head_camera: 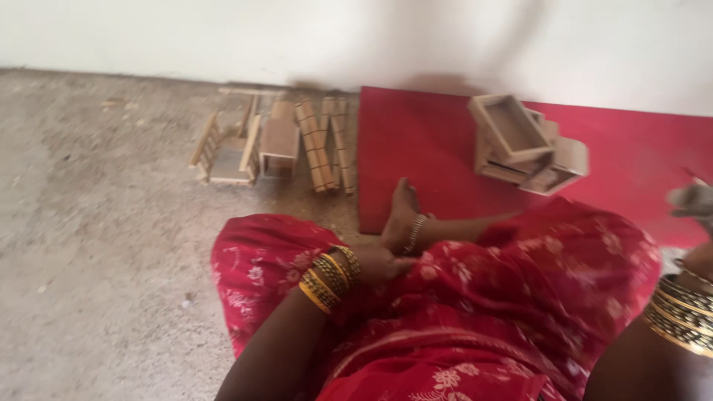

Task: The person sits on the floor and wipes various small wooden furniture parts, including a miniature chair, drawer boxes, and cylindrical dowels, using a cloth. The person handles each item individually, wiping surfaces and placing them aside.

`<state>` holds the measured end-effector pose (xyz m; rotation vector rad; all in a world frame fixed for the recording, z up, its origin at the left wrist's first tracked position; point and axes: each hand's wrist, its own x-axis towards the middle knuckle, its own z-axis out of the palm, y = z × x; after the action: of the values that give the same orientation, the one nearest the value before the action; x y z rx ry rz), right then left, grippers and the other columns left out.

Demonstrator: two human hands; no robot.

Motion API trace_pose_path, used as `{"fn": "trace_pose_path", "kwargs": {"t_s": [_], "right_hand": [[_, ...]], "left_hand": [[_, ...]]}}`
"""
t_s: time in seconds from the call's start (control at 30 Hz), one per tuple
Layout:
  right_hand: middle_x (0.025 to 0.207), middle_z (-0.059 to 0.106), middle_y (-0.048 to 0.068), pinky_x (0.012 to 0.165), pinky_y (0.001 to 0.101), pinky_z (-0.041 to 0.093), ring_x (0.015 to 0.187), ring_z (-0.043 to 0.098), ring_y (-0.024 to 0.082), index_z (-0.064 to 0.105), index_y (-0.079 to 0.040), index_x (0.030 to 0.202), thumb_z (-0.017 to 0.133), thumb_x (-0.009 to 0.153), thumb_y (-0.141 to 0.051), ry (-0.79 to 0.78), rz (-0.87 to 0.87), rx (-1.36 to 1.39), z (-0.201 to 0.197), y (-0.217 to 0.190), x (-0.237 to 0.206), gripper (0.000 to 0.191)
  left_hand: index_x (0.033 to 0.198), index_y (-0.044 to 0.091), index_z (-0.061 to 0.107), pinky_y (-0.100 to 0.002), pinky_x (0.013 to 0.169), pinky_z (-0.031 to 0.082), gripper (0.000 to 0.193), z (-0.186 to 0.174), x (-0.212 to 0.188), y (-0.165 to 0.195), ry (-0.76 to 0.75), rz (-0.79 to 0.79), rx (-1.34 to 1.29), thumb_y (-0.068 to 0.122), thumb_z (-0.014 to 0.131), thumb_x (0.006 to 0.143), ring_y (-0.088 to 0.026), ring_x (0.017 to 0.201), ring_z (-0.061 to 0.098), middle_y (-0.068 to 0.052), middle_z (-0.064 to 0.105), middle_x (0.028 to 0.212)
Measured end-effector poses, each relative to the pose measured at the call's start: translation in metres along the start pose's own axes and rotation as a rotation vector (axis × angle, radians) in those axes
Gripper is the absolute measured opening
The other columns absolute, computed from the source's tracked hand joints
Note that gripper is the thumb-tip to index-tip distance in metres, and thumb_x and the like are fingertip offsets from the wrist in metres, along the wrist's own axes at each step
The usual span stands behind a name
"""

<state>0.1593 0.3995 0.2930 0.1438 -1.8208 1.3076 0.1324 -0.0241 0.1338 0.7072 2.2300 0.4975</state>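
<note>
Left hand (379,263) rests on soft patterned red cloth (520,297).

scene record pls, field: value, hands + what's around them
posture: seated on floor, red floral garment over lap
left hand: rests on lap by bare foot, holds nothing visible
right hand: at frame edge, mostly cut off; grey item above it, grip unclear
ahead: red mat with stacked wooden frames
floor left of mat: wooden slatted pieces
</note>
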Motion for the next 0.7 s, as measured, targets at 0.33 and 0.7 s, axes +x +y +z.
{"fn": "trace_pose_path", "kwargs": {"t_s": [0.33, 0.7], "right_hand": [[0.107, 0.076, 0.017, 0.063, 0.0279, 0.056, 0.088, 0.074, 0.019, 0.073, 0.001, 0.121, 0.071, 0.109, 0.002, -0.407, 0.004, -0.1, 0.192, 0.028, 0.036, 0.012], [0.104, 0.076, 0.017, 0.062, 0.025, 0.061, 0.08, 0.074, 0.017, 0.071, 0.001, 0.116, 0.073, 0.099, -0.014, -0.478, 0.483, -0.119, 0.247, 0.162, -0.041, 0.022]], "left_hand": [[0.13, 0.005, 0.066, -0.038, 0.096, 0.055, 0.061, 0.013, 0.048, -0.042, 0.165, 0.071, -0.536, 0.053, 0.041, 0.101, -0.027, 0.106, 0.072, -0.017, 0.074, 0.117], [0.136, 0.01, 0.061, -0.043, 0.099, 0.052, 0.059, -0.086, 0.043, -0.065, 0.427, -0.254, -0.48, 0.053, 0.054, 0.096, -0.028, 0.117, 0.065, -0.013, 0.067, 0.13]]}}
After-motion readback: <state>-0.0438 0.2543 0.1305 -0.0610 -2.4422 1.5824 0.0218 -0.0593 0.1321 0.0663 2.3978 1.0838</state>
